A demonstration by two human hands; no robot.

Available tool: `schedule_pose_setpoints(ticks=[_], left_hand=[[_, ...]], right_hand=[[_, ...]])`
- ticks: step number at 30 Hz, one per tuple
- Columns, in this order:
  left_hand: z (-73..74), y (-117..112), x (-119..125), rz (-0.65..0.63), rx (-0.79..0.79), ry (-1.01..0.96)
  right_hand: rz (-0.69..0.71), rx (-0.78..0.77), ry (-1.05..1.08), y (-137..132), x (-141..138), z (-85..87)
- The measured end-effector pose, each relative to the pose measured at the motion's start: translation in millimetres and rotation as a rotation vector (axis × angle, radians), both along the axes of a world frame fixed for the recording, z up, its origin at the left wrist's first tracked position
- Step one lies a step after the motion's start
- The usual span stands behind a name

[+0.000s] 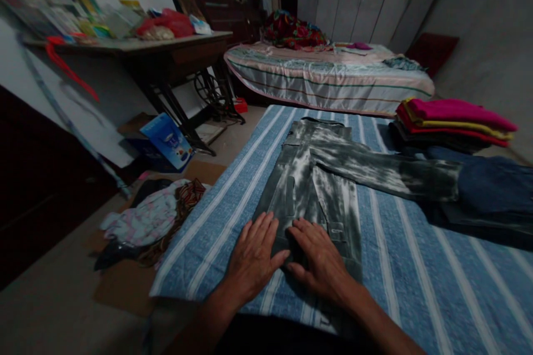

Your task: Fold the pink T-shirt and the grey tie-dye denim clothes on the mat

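A dark grey and white mottled denim jacket (300,177) lies on a blue-and-white striped cloth (225,216), with one sleeve stretched out to the right. My left hand (256,255) rests flat on the jacket's lower left part, fingers extended. Beside it, my right hand (314,252) also presses flat on the lower part, its fingers spread. Neither hand grips anything. The two thumbs point toward each other with a small gap between. Part of the jacket's lower edge is hidden under my hands and forearms.
Folded clothes in a pink, yellow and red stack (456,119) stand at the right, near folded blue jeans (495,183). A cluttered sewing-machine table (175,47) is at the left, over a blue box (166,141). Clothes (144,216) lie on the floor. Behind is a bed (325,80).
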State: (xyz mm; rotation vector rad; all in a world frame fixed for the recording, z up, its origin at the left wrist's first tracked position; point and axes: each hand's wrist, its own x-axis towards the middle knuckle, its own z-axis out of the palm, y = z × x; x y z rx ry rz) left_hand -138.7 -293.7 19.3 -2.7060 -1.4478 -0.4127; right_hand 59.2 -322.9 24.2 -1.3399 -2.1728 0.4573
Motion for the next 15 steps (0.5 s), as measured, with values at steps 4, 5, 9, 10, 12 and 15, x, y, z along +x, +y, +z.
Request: schedule_pose_setpoints(ticks=[4, 5, 9, 10, 12, 15], left_hand=[[-0.3, -2, 1, 0.009, 0.001, 0.001], [0.0, -2, 1, 0.012, -0.004, -0.001], [3.9, 1, -1, 0.012, -0.072, -0.026], [5.5, 2, -2, 0.009, -0.094, -0.038], [9.2, 4, -4, -0.005, -0.124, -0.073], [14.8, 6, -7, -0.028, -0.103, -0.151]], right_hand=[[0.001, 0.016, 0.021, 0, 1, 0.6], [0.009, 0.030, 0.049, -1, 2, 0.7], [0.015, 0.149, 0.258, -5, 13, 2.9], [0.000, 0.188, 0.295, -7, 17, 4.0], [-0.035, 0.267, 0.317, -13, 23, 6.6], [-0.075, 0.339, 0.261, -26, 32, 8.8]])
